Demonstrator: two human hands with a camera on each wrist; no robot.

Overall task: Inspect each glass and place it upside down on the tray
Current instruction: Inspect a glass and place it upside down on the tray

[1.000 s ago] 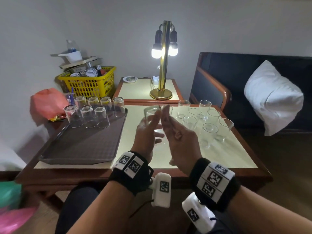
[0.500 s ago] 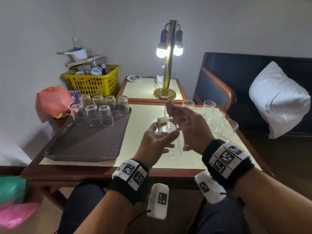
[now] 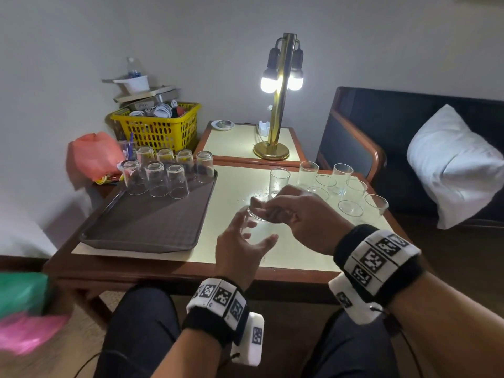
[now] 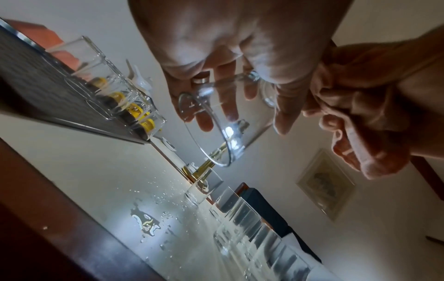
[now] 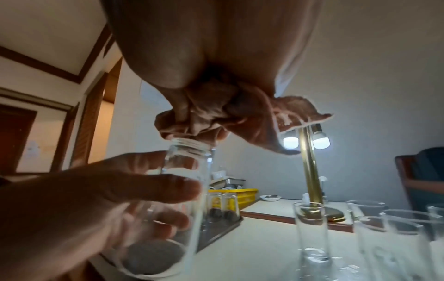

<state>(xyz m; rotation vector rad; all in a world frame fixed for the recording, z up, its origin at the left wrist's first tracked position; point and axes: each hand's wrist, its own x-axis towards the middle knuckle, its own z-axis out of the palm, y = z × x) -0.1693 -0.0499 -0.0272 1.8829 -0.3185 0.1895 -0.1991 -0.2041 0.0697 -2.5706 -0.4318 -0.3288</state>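
Observation:
A clear glass (image 3: 255, 215) hangs base up over the middle of the table. My right hand (image 3: 263, 208) pinches its base from above, fingers curled. My left hand (image 3: 253, 230) wraps the wall lower down, thumb in front and fingers behind, as the right wrist view shows on the glass (image 5: 182, 171). In the left wrist view the open mouth of the glass (image 4: 216, 123) points down at the table. Several glasses (image 3: 163, 173) stand upside down at the far end of the brown tray (image 3: 141, 225). Several upright glasses (image 3: 338, 186) wait on the table's right.
Water drops (image 4: 153, 218) lie on the pale table top. A lit brass lamp (image 3: 275, 118) stands on the side table behind. A yellow basket (image 3: 161, 126) and a red bag (image 3: 95, 156) sit beyond the tray. A dark sofa with a white pillow (image 3: 450, 162) is right.
Both hands have lowered the glass from in front of my view toward the table. It has turned base up, and my right fingers now pinch its base.

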